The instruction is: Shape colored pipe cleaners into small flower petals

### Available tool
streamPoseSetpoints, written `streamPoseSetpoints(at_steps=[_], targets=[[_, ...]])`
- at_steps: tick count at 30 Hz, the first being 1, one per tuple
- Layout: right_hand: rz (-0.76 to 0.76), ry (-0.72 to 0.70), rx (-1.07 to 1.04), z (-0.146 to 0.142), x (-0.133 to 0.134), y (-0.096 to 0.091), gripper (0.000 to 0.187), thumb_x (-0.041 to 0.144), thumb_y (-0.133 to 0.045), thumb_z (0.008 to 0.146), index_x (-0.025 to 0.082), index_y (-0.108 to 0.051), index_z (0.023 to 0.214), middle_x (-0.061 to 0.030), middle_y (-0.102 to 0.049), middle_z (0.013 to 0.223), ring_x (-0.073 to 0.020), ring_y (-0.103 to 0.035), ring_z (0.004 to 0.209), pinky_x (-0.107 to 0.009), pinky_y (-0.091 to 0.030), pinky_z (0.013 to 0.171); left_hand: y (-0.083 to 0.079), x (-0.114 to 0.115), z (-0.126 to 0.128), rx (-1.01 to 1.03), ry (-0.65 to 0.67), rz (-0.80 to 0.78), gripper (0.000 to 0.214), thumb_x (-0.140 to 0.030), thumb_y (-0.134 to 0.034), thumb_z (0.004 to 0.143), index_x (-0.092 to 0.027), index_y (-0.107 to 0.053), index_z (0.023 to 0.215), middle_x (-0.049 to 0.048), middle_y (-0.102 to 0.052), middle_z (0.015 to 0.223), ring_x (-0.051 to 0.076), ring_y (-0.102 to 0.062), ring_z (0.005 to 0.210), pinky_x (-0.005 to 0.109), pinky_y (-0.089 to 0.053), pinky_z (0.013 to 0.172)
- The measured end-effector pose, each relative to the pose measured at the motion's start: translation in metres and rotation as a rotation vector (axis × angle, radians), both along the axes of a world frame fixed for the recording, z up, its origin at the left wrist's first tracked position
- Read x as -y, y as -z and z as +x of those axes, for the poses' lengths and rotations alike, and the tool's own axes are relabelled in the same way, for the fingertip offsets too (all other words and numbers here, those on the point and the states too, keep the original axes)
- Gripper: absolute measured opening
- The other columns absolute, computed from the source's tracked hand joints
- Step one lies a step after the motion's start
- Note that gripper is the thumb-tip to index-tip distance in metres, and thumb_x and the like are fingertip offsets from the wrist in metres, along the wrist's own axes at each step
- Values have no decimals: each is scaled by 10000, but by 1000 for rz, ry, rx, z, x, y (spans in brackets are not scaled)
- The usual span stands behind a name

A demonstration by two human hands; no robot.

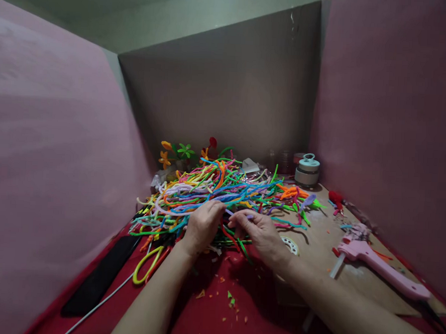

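Both hands meet in front of a big tangled pile of coloured pipe cleaners [207, 186]. Between them runs a short purple pipe cleaner [228, 212]. My left hand [205, 223] is closed around its left end, the fingertips partly turned away from view. With thumb and fingers pinched, my right hand [253, 231] grips the other part, and a bit of purple shows at its fingertips. Red and green pipe cleaners hang just below the hands. Pipe-cleaner flowers [186, 150] in orange, green and red stand behind the pile.
A pink glue gun [382, 267] lies on the brown board [314, 281] at right. Farther back is a lidded jar [307, 171]. A black flat strip [99, 275] and yellow-handled scissors [146, 267] lie at left. Small scraps [231, 299] dot the red cloth [207, 325]. Pink walls flank both sides.
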State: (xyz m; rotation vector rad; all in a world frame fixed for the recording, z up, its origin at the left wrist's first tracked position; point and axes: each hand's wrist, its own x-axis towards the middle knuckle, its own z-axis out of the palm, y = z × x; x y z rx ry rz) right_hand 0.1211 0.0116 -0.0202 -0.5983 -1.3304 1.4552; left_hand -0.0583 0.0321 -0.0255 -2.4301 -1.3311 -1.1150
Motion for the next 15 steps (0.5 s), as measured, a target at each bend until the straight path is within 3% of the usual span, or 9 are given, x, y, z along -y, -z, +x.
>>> streamPoseSetpoints(at_steps=[4,9,13,15], targets=[[22,90,-91,11,9,-19,250,377,-575,787,140,-625,726,-22,-623,637,-87,-518,512,-219,-406,508,2,-11,-17,117,-113,-16,176,-178,-442,824,-202,-610,870,62,-609,849,187,-561,840,314,-432,776],[154,201,-316,32,17,-48,180,328,-569,807,159,-615,764,-17,-625,587,-104,-543,497,-224,-411,473,-2,-15,-39,338,-227,-46,167,-201,-454,804,-190,-621,805,35,-622,794,169,-574,768,300,-450,727],[71,131,-422,35,10,-50,176,332,-590,786,161,-604,751,-25,-637,571,-121,-568,484,-231,-435,457,-16,-3,-29,514,-244,-65,200,-227,-461,803,-179,-625,908,43,-637,848,166,-586,798,283,-461,702],[-13,74,-433,33,4,-45,176,330,-604,771,155,-601,748,-29,-643,579,-114,-565,463,-224,-442,450,-24,5,-18,581,-184,-140,209,-233,-512,780,-172,-625,944,36,-635,814,143,-582,707,252,-457,621]])
